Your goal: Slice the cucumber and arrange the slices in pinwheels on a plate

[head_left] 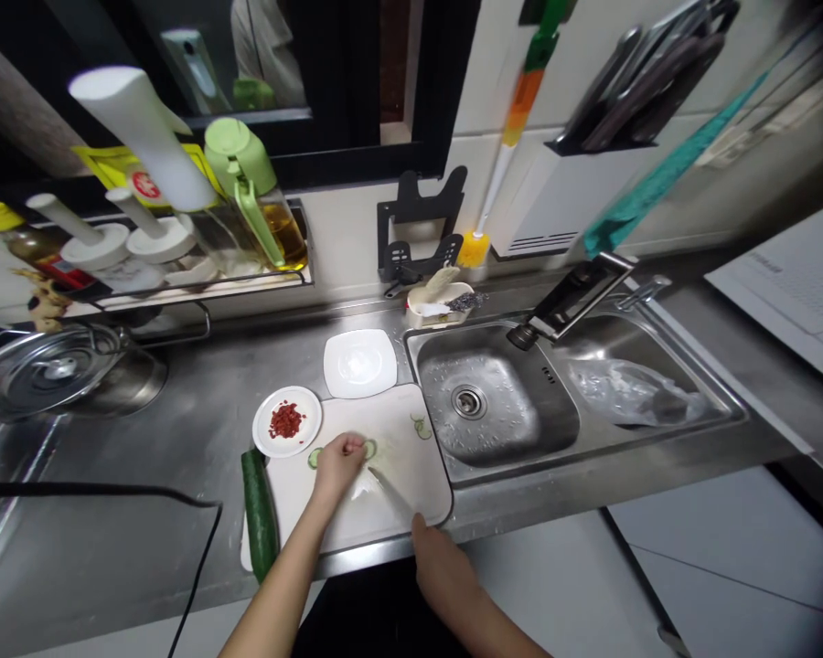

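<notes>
My left hand (341, 463) is over the cutting board (357, 530), its fingers pinched at a thin green cucumber slice (370, 449). Held by its handle in my right hand (443, 562), a knife (393, 494) points up and left, its tip close to that slice. Another cucumber slice (315, 458) lies just left of my left hand. Thin curved green peel strips (421, 426) rest at the board's upper right. A whole dark green cucumber (259, 512) lies along the board's left edge.
A white plate of chopped red pieces (286, 420) overlaps the board's upper left corner. Behind the board is a white square dish (360, 363). The steel sink (521, 411) adjoins on the right. A lidded pot (61, 375) stands left; a black cable (206, 539) crosses the counter.
</notes>
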A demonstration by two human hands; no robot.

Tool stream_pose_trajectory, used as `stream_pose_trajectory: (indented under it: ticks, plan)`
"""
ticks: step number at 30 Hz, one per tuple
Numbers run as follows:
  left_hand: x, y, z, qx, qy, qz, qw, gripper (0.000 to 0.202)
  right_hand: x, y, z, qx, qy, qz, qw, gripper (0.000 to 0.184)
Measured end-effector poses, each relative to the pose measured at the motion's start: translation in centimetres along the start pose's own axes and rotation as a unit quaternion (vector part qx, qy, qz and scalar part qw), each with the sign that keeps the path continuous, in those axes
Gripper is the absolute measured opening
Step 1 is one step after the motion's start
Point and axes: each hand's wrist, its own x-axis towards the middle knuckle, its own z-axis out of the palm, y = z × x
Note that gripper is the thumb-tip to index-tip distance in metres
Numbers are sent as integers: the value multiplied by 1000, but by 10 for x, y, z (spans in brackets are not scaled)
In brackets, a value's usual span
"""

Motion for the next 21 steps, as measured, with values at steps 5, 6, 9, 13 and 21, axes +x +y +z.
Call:
stream_pose_trajectory:
  ticks: [5, 6, 9, 13, 21]
  plan:
    - [-3, -19, -7, -9, -6, -34, 999, 17, 1, 6, 2, 7, -8, 13, 1000, 58]
    - [-5, -19, -6, -7, -9, -41, 999, 14, 1, 7, 1, 6, -10, 16, 1000, 58]
    - [-10, -18, -1, 13, 8, -50, 999, 8, 2, 7, 0, 1, -7, 15, 1000, 57]
    - [-14, -17, 1, 83, 56, -18, 995, 11, 2, 4, -4, -2, -3, 24, 1000, 57]
    - [-15, -22, 8, 110, 112, -23, 987, 21, 7, -8, -24, -30, 9, 6, 999, 57]
